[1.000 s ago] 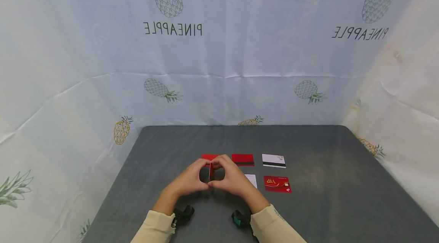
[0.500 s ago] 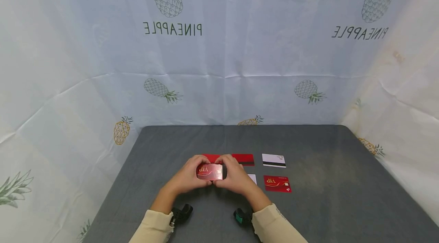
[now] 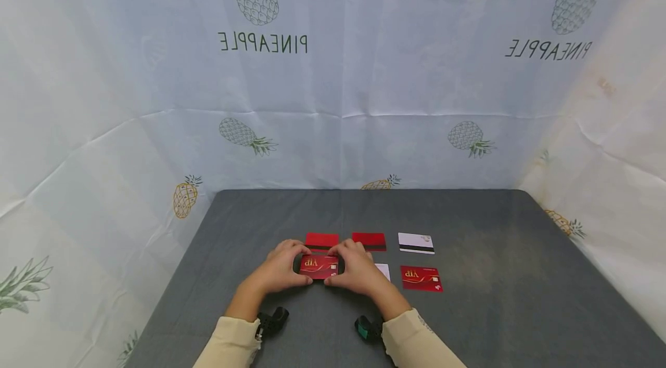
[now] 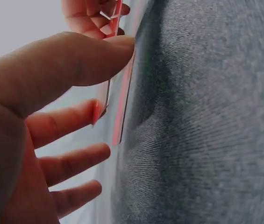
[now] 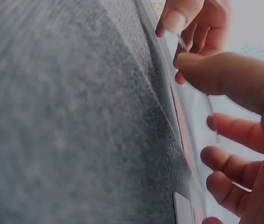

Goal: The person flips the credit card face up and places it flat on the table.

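A red VIP card [image 3: 319, 267] is held in front of the person between both hands, its printed face toward the head camera. My left hand [image 3: 281, 267] pinches its left end between thumb and index finger. At the right end, my right hand [image 3: 359, 268] grips it the same way. In the left wrist view the card [image 4: 104, 95] appears nearly edge-on, above the table, with the other fingers spread apart from it. The right wrist view also catches the card's thin edge [image 5: 210, 108] beyond the thumb.
Behind the hands lie a red striped card [image 3: 321, 239], another red striped card [image 3: 369, 238] and a white striped card [image 3: 415, 243]. A white card [image 3: 383, 270] is partly hidden by the right hand; a red VIP card [image 3: 421, 278] lies right of it on the grey table [image 3: 494, 310].
The held card has turned from edge-on, through a pale glare, to showing its red printed face. The hands have spread slightly apart, and the left hand has shifted a little left.
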Tool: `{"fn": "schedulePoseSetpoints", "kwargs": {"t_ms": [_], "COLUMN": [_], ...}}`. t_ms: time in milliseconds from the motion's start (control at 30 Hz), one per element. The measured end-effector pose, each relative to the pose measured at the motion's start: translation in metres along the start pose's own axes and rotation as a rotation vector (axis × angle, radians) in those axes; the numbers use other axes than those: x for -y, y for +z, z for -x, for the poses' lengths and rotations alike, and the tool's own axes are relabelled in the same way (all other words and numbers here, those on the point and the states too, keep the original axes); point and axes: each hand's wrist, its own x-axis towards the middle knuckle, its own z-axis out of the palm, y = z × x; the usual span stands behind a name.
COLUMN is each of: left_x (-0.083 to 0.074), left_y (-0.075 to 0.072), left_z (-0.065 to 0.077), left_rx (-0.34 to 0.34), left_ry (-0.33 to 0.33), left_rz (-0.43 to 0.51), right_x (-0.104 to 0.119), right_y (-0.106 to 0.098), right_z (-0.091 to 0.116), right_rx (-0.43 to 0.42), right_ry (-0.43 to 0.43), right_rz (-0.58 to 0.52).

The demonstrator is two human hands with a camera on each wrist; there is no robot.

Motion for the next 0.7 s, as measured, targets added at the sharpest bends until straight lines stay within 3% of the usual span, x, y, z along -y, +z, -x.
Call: {"fn": "schedulePoseSetpoints", "kwargs": {"t_ms": [267,700], "left_x": [-0.0006,0.0000], "left_y": [0.0025,0.0040], "left_z": [0.0014,0.0010], "left_rx": [0.023,0.020], "left_ry": [-0.065,-0.077], "left_rz": [-0.049,-0.061], "right_x": [-0.0013,-0.0024], "right_y": [0.0056,0.0067], "right_z": [-0.0004,-0.0006], "right_rx": [0.013,0.016], "right_ry": [0.013,0.026], "right_rz": [0.076,0.083]}}
